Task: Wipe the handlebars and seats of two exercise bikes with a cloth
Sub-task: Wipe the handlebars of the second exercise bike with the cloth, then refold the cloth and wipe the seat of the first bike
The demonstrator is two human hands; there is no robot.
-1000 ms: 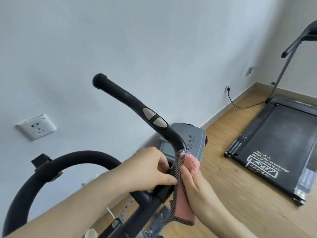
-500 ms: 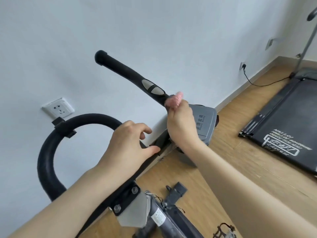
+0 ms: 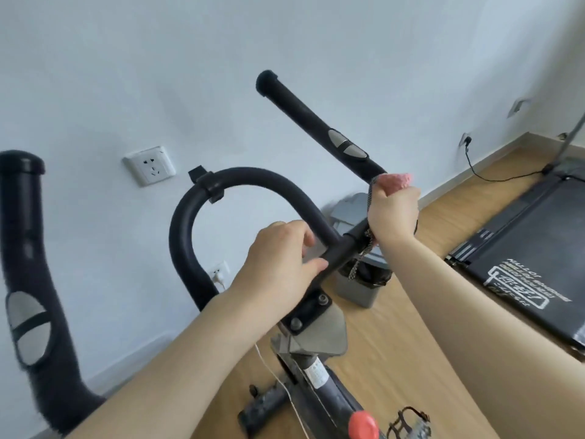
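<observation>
Handlebar grip (image 3: 311, 122) angled up-left

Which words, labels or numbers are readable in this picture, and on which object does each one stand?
Nothing here reads with certainty.
Black treadmill deck: white printed lettering and a boxed logo, seen upside down and blurred; not readable.
White sticker on the exercise bike's black frame post: print too small to read.
Grey lidded bin: no text visible.

bikes: one exercise bike (image 3: 319, 388) | handlebar ends: two, right grip (image 3: 313, 125) and left grip (image 3: 28, 280) | cloths: one cloth (image 3: 395, 181) | hands: two, left hand (image 3: 281, 264), right hand (image 3: 394, 217) | wall sockets: two visible clearly, upper socket (image 3: 149, 165), lower socket (image 3: 218, 274) | treadmills: one treadmill (image 3: 531, 248)
</observation>
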